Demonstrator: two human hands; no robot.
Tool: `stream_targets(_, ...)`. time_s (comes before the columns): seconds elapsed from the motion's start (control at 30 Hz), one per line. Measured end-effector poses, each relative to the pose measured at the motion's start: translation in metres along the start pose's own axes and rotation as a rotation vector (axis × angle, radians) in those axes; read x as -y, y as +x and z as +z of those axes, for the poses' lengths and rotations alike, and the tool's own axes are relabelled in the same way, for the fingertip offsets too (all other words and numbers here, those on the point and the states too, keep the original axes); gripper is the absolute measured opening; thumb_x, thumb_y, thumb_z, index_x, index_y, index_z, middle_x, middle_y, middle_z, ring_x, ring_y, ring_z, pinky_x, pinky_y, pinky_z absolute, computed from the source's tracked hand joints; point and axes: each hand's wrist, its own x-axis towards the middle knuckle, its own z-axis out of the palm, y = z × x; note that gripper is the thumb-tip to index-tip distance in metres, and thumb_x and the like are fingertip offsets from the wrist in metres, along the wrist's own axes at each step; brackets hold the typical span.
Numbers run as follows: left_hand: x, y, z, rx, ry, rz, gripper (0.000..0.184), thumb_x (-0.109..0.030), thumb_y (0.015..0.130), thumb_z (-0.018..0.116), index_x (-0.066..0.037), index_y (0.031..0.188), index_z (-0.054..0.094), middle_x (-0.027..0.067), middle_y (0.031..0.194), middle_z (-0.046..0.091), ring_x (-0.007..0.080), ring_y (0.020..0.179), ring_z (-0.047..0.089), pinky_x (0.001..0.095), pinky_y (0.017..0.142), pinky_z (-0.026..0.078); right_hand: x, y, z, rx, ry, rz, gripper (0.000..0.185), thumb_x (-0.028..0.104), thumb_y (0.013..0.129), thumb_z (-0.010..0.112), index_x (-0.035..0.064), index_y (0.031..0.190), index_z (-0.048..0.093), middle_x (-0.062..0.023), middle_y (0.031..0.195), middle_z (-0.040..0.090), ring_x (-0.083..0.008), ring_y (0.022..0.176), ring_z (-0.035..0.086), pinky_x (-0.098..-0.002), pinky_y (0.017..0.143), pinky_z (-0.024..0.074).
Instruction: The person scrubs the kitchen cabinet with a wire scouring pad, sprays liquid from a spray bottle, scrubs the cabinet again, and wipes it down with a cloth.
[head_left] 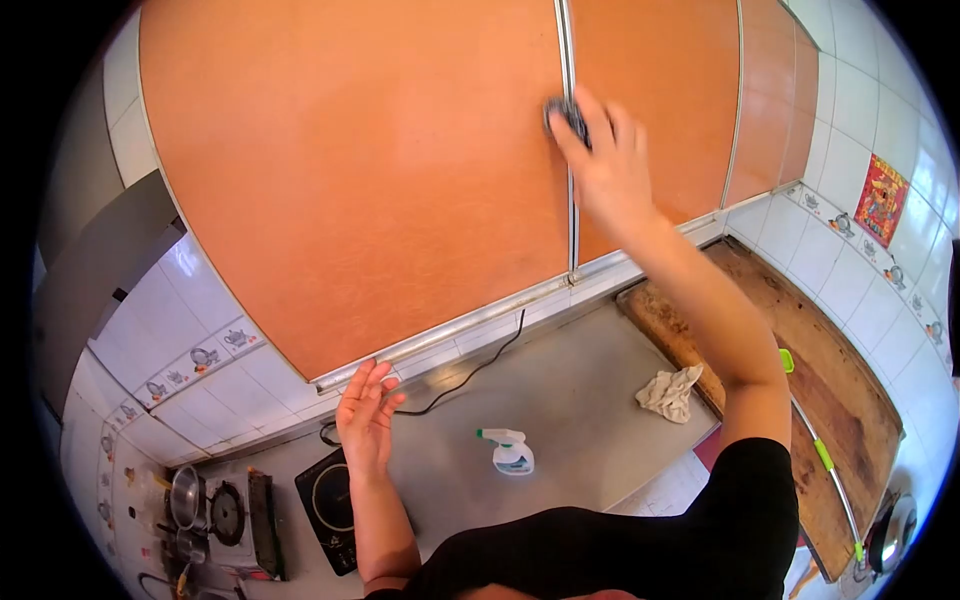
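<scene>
At the metal cabinet-door strip, your right hand point(612, 170) grips the dark grey scrubbing pad point(567, 122); your left point(367, 415), well apart, hangs open.

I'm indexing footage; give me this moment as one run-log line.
right hand: gripping dark scouring pad at metal door edge | left hand: open near cabinet bottom rail | counter: spray bottle, crumpled cloth
</scene>
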Motion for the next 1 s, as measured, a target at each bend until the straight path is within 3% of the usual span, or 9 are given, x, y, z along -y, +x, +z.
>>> stream_targets(0.1, -0.001, 0.0, 0.002, -0.014, 0.014, -0.001, 0.043, -0.006, 0.093, 0.057, 0.005, 0.133, 0.047, 0.0159, 0.122, 0.062, 0.0221, 0.102, 0.062, 0.0343, 0.081, 0.055, 0.0, -0.012, 0.005, -0.039, 0.01, -0.011, 0.044, 0.006, 0.073, 0.066, 0.0098, 0.117, 0.063, -0.0157, 0.136, 0.045, -0.0344, 0.112, 0.045, -0.0476, 0.083, 0.0393)
stream_targets(0.2, 0.0, 0.0, -0.001, 0.007, -0.007, -0.001, 0.043, -0.006, 0.093, 0.057, 0.005, 0.133, 0.047, 0.016, 0.122, 0.062, 0.0221, 0.101, 0.062, 0.0343, 0.081, 0.055, -0.013, 0.049, 0.004, -0.045, -0.026, 0.066, 0.048, 0.0, 0.072, 0.065, 0.0115, 0.118, 0.063, -0.0148, 0.137, 0.046, -0.0345, 0.111, 0.047, -0.0459, 0.085, 0.0421)
stream_targets(0.3, 0.002, 0.0, 0.0, -0.002, -0.006, 0.01, 0.043, -0.006, 0.093, 0.057, 0.005, 0.133, 0.047, 0.016, 0.122, 0.062, 0.0221, 0.101, 0.062, 0.0344, 0.081, 0.055, -0.021, 0.068, 0.007, -0.108, -0.074, 0.038, 0.044, 0.004, 0.073, 0.065, 0.011, 0.116, 0.064, -0.0155, 0.138, 0.047, -0.0339, 0.11, 0.048, -0.0452, 0.084, 0.0421)
stream_targets(0.43, 0.0, -0.003, -0.002, 0.003, -0.014, -0.012, 0.044, -0.005, 0.093, 0.057, 0.006, 0.134, 0.046, 0.0162, 0.122, 0.061, 0.022, 0.101, 0.062, 0.0344, 0.081, 0.056, -0.004, 0.005, 0.004, -0.114, -0.16, -0.083, 0.032, 0.009, 0.076, 0.063, 0.0067, 0.107, 0.067, -0.0137, 0.132, 0.051, -0.0307, 0.107, 0.048, -0.0442, 0.079, 0.041)
stream_targets(0.63, 0.0, 0.0, 0.0, 0.009, -0.014, -0.01, 0.043, -0.005, 0.093, 0.056, 0.005, 0.134, 0.046, 0.0162, 0.122, 0.061, 0.0217, 0.101, 0.062, 0.0343, 0.081, 0.055, -0.025, 0.067, 0.01, -0.122, -0.301, -0.045, 0.035, 0.01, 0.078, 0.061, 0.0087, 0.113, 0.065, -0.0136, 0.137, 0.048, -0.0311, 0.11, 0.048, -0.0439, 0.085, 0.0407)
stream_targets(0.83, -0.001, 0.0, 0.0, 0.026, -0.028, -0.009, 0.043, -0.006, 0.093, 0.057, 0.005, 0.133, 0.046, 0.0154, 0.122, 0.062, 0.0213, 0.102, 0.062, 0.0337, 0.082, 0.055, -0.017, 0.027, 0.003, -0.149, -0.295, -0.176, 0.033, 0.011, 0.076, 0.062, 0.0051, 0.108, 0.066, -0.013, 0.132, 0.051, -0.0286, 0.105, 0.049, -0.0423, 0.079, 0.0408)
stream_targets(1.0, -0.002, -0.002, 0.003, 0.022, -0.017, -0.004, 0.044, -0.006, 0.093, 0.057, 0.005, 0.134, 0.046, 0.0148, 0.122, 0.062, 0.0206, 0.102, 0.062, 0.0339, 0.082, 0.055, -0.031, 0.076, 0.009, -0.144, -0.339, -0.108, 0.035, 0.01, 0.078, 0.061, 0.0097, 0.113, 0.066, -0.0112, 0.137, 0.05, -0.0282, 0.111, 0.048, -0.0427, 0.084, 0.0411)
